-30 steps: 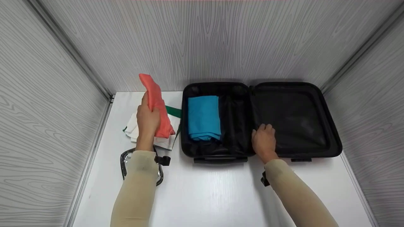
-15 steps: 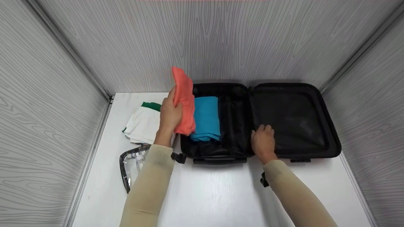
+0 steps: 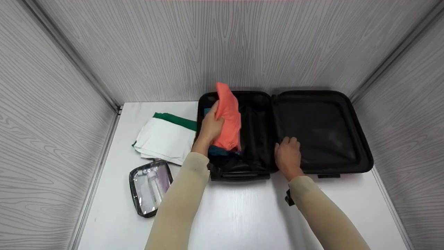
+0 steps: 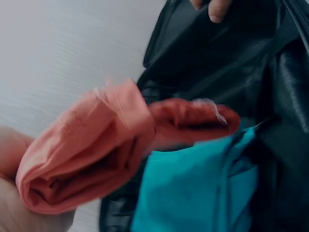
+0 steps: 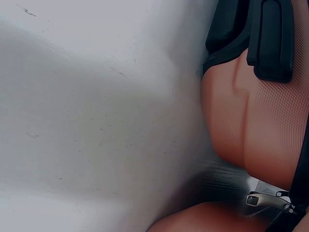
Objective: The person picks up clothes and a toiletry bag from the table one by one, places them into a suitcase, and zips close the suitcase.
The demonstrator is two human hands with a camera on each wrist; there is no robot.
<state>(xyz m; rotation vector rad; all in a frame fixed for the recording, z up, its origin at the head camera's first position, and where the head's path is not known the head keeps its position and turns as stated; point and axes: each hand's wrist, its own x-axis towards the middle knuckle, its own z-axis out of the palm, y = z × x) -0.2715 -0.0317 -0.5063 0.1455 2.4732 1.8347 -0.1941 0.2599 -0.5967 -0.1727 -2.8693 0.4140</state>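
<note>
My left hand (image 3: 212, 126) grips a folded coral garment (image 3: 229, 119), thumb on its near face. The garment hangs tilted over the left half of the open suitcase (image 3: 258, 139), above a folded blue cloth (image 4: 193, 179). In the head view it covers most of that blue cloth. Layered folds and a loose thread show at the coral garment's end in the left wrist view. My right hand (image 3: 288, 156) holds the suitcase's inner edge near the middle, where the two halves meet; its fingertips (image 4: 217, 12) show against the black lining.
Left of the suitcase lies a folded white cloth (image 3: 166, 139) with a green edge. A clear, black-trimmed pouch (image 3: 144, 191) holding bottles lies nearer. In the right wrist view, the suitcase's outer shell (image 5: 231, 111) is orange-brown, with a zipper pull (image 5: 265, 200). Grey panels (image 3: 229, 45) surround the white table (image 3: 239, 215).
My left hand has carried the coral garment rightward from above the white cloth to over the blue cloth in the suitcase, uncovering the white cloth and pouch. My right hand has stayed put.
</note>
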